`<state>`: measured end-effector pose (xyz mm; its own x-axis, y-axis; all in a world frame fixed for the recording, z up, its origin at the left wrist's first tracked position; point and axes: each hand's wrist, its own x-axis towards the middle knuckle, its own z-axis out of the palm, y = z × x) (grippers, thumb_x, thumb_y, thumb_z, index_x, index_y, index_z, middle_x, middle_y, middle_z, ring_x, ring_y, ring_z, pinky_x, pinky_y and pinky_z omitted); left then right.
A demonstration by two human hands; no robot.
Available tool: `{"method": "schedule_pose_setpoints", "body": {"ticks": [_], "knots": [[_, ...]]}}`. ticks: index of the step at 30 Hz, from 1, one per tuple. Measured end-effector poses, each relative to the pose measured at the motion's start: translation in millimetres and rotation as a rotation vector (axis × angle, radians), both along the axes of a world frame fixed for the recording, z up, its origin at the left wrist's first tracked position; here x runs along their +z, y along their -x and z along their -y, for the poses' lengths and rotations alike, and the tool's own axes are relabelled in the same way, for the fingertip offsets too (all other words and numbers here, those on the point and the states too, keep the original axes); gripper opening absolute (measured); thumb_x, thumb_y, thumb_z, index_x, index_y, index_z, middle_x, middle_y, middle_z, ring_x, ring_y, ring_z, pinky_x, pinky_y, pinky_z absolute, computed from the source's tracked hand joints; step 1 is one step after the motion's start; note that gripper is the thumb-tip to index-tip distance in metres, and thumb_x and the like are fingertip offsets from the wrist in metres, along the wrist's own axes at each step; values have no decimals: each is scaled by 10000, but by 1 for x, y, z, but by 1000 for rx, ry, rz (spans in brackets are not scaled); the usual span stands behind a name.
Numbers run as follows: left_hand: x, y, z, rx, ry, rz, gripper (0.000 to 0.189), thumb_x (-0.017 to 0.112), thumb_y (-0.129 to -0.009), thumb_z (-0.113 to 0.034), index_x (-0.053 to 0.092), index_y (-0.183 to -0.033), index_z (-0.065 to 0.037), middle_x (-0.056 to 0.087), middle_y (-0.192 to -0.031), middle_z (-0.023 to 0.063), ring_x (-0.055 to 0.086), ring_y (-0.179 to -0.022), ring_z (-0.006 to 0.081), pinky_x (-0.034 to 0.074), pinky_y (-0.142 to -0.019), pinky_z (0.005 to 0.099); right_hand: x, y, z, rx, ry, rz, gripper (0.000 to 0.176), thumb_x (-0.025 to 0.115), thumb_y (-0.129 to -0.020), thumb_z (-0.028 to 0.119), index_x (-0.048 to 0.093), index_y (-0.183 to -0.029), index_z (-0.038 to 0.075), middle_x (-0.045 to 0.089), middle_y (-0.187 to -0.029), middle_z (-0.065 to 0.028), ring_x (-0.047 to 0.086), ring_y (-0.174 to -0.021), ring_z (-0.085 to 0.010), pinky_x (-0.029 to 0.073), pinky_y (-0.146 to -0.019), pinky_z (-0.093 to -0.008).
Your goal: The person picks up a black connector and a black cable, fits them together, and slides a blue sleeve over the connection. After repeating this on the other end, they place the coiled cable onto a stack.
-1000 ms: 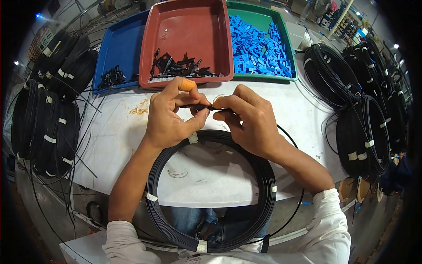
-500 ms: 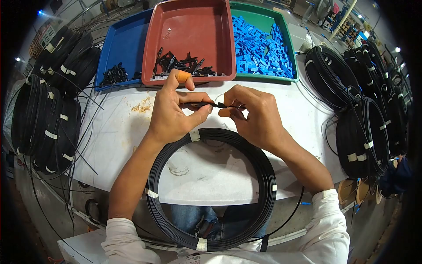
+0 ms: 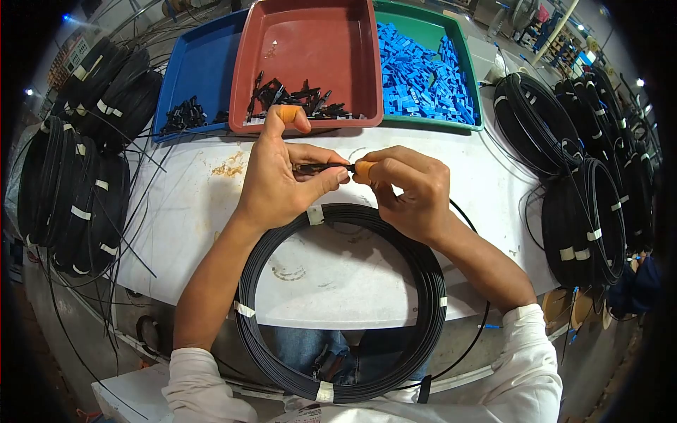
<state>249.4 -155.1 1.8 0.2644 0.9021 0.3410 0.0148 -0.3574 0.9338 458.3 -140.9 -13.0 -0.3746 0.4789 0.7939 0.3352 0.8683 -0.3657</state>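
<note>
"Between the two hands, what do you see?"

"One slim black part [image 3: 321,168], just past the far edge of a black cable coil [image 3: 430,282]. The left hand [image 3: 271,180] has it pinched between thumb and finger, while another finger of that hand is raised clear."

"Which way does its long axis run?"

"Crosswise, from the left hand toward the right, nearly level in the head view. It follows the line joining the fingertips instead of pointing away from the person."

"Which hand is nearer to it?"

"Neither; both touch it. The left covers one side of its body, and the right hand [image 3: 416,187] has its fingertips drawn together on the opposite end, an orange finger cover [image 3: 363,170] right against it. The fingertips nearly meet, so I cannot tell exactly how that end is shaped."

"And around the hands?"

"Beyond the left, a red tray [image 3: 310,42] with black pieces [image 3: 296,99]; beyond the right, a green tray [image 3: 417,17] with blue pieces [image 3: 427,74]. Nearer the person than both hands, the coil lies across the counter [image 3: 187,233] and overhangs its near edge."
</note>
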Motion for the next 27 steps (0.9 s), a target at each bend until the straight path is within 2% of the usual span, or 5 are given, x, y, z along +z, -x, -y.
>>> {"method": "schedule_pose_setpoints", "body": {"ticks": [5, 10, 15, 21, 27], "knots": [[3, -3, 6, 52, -40, -75, 554, 710, -835, 66, 251, -1107, -85, 721, -906, 216, 727, -821, 188, 595, -747, 236, 1, -1, -1, 14, -129, 16, 215, 708, -664, -136, 686, -810, 20, 725, -819, -117, 697, -679, -223, 543, -571, -314], [5, -5, 9, 96, -104, -163, 545, 721, -808, 64, 267, -1062, -98, 718, -920, 205, 729, -847, 196, 597, -747, 226, 6, -1, 2, 114, 416, -144, 177, 645, -679, -184, 664, -776, -37, 738, -823, -146, 737, -742, -206, 573, -635, -284], [-2, -7, 6, 112, -106, -92, 516, 716, -792, 65, 293, -1039, -95, 711, -915, 223, 726, -870, 197, 602, -738, 229, 7, 1, 3, 78, 260, -116, 153, 629, -690, -199, 648, -761, -65, 742, -835, -143, 736, -798, -179, 590, -670, -281], [-2, -7, 7, 110, -211, -133, 446, 715, -779, 59, 342, -976, -85, 700, -916, 201, 723, -899, 200, 612, -754, 251, 26, -7, -1, 219, 882, -149, 129, 677, -777, -156, 646, -832, -44, 727, -837, -121, 695, -804, -126, 577, -750, -285], [1, -6, 9, 129, -224, -207, 437, 713, -790, 61, 340, -968, -78, 707, -912, 217, 727, -900, 216, 619, -766, 274, 15, -3, 3, 125, 598, -139, 128, 668, -761, -155, 663, -786, -30, 731, -801, -124, 712, -768, -144, 579, -684, -279]]}}
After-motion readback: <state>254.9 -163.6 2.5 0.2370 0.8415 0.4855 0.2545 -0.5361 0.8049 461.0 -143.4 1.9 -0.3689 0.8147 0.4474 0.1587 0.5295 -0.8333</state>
